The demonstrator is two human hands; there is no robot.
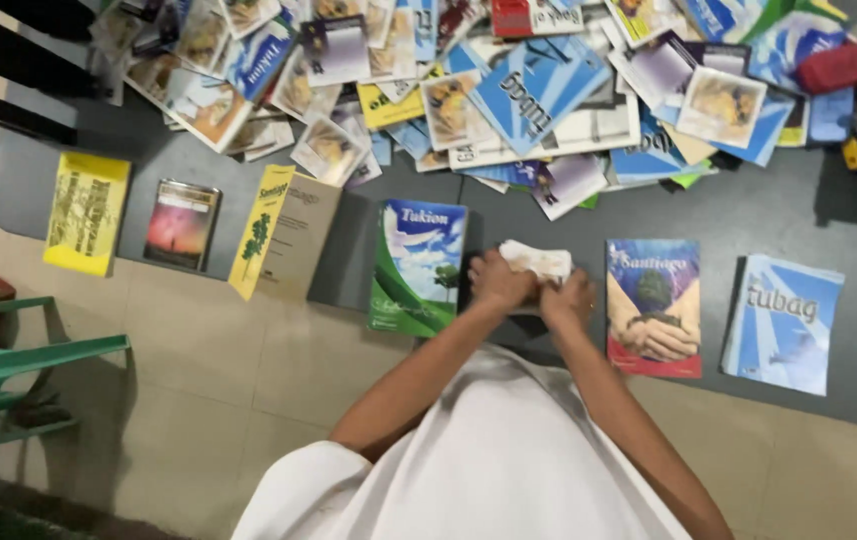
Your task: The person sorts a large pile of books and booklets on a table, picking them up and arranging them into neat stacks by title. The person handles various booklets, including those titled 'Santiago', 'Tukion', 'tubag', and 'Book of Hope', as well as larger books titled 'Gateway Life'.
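Both hands together, left hand (497, 281) and right hand (569, 297) clamped on a crumpled white cloth (539, 260) above the grey desk (549, 215). Green paperback (417, 266) just left, blue-red paperback (654, 307) just right: likely nudged askew or off the edge.

No packages, labels, signs or screens show here; the printed things are booklets: a green-and-white booklet (417, 266) just left of the hands, a blue-and-red booklet (654, 307) just right of them, a light-blue booklet (785, 322) beyond it, a yellow booklet (87, 212) far left, and a heap of booklets (509, 90) above
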